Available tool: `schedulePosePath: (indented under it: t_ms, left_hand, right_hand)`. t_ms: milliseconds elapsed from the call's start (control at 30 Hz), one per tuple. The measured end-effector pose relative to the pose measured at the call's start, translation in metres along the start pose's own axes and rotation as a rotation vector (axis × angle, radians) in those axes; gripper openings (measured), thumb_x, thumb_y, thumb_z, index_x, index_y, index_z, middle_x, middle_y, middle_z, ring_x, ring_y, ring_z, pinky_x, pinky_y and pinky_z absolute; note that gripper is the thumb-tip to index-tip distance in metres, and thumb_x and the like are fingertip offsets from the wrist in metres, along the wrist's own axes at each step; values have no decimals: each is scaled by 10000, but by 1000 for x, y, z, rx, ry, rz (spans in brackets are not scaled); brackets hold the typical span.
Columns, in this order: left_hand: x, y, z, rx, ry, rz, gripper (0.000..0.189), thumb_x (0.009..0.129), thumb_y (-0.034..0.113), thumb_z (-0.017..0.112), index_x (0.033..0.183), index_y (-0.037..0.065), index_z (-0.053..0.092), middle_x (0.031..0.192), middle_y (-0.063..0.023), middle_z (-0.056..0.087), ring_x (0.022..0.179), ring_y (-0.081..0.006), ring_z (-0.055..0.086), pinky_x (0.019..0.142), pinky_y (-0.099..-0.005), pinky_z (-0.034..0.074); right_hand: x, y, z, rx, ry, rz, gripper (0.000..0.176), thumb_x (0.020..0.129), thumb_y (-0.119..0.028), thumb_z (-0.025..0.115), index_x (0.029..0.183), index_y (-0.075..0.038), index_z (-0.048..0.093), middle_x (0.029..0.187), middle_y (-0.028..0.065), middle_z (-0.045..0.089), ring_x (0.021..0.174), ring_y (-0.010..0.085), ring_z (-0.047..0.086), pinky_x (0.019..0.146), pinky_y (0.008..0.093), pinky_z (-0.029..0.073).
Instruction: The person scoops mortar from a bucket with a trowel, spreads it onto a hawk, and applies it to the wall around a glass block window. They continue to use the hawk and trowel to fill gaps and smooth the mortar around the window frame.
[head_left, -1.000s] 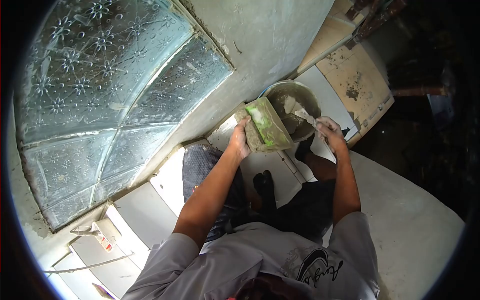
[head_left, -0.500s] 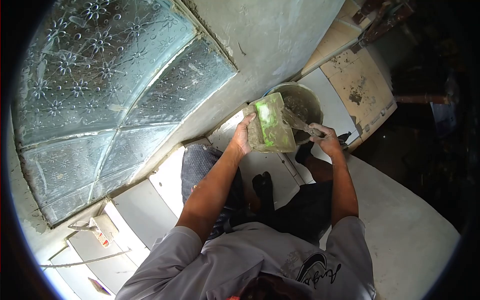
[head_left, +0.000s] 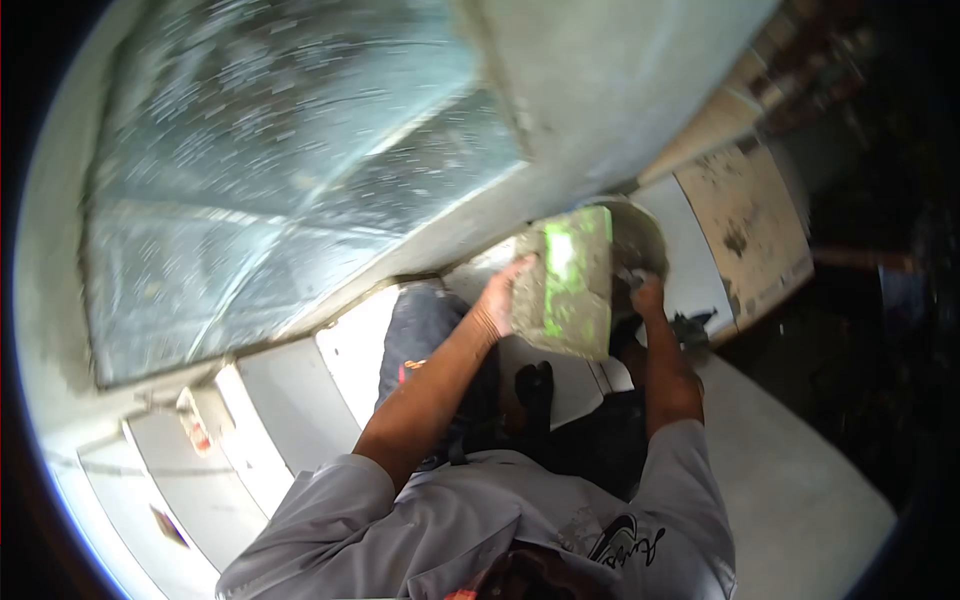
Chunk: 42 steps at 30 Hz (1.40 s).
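My left hand is closed on the left edge of a green plastering float, its flat face smeared with wet grey mortar. Beyond the float's right side stands a bucket with mortar inside, partly covered by the float. My right hand is at the bucket's near rim, wrapped round the handle of a trowel. The trowel's blade is hidden, and motion blurs this area.
White stair steps descend to the lower left, with a small tool lying on one. A patterned glass window is set in the wall. A mortar-spotted tan tile lies beyond the bucket. My foot is below the float.
The trowel has left the float's face, and my right hand has moved down to the bucket. The float now shows more mortar-covered face. The whole view has shifted.
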<state>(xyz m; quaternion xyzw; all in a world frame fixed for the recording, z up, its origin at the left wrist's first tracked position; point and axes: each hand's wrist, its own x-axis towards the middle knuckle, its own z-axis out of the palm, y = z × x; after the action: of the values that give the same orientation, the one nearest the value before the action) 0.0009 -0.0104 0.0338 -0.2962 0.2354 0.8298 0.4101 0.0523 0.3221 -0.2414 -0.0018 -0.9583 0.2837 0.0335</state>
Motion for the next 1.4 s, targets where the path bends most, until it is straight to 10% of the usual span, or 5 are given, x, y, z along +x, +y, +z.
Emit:
schedulePosePath:
  t_ms: [133,300,500,867,1400]
  left_hand:
    - [-74,-7,17,-37,-91,87,592,922,372,666,1385,28,537,1317,-167,632,1201,-334,613,1066,-511,458]
    - [-178,-12,59,-68,-210,209,620,954,366,612,1448,24,465,1380,-182,578,1228,-336,598,1071,-508,450]
    - [-309,-31,81,-137,-304,663,613,971,370,560,1450,6,445,1359,-206,573,1206,-330,608,1035,-502,480]
    - [-481,-30,63,-201,-369,1381,565,1035,372,493,1457,9,394,1330,-159,572,1211,-279,604,1045,-454,495]
    - [-518,16,79,32,-78,2034,539,1078,418,441,1436,25,353,1375,-120,476,1310,-216,462,1104,-431,382]
  right_hand:
    - [27,-8,-9,206,6,7,334,756,-16,686,1079,68,699,1021,213,735,957,331,715,886,412,553]
    - [55,-209,-222,556,199,181,305,914,-42,668,1203,56,655,945,117,682,842,176,615,814,333,504]
    - [-34,-455,-375,537,272,-822,281,927,-94,616,1178,28,645,959,169,627,807,289,578,722,407,480]
    - [-88,-640,-417,287,393,-1174,362,873,-347,704,1120,-84,671,1066,155,593,930,319,551,747,435,463]
    - [-68,-828,-383,5,300,-1439,501,709,15,672,1206,-24,626,1026,143,647,949,308,623,798,411,497]
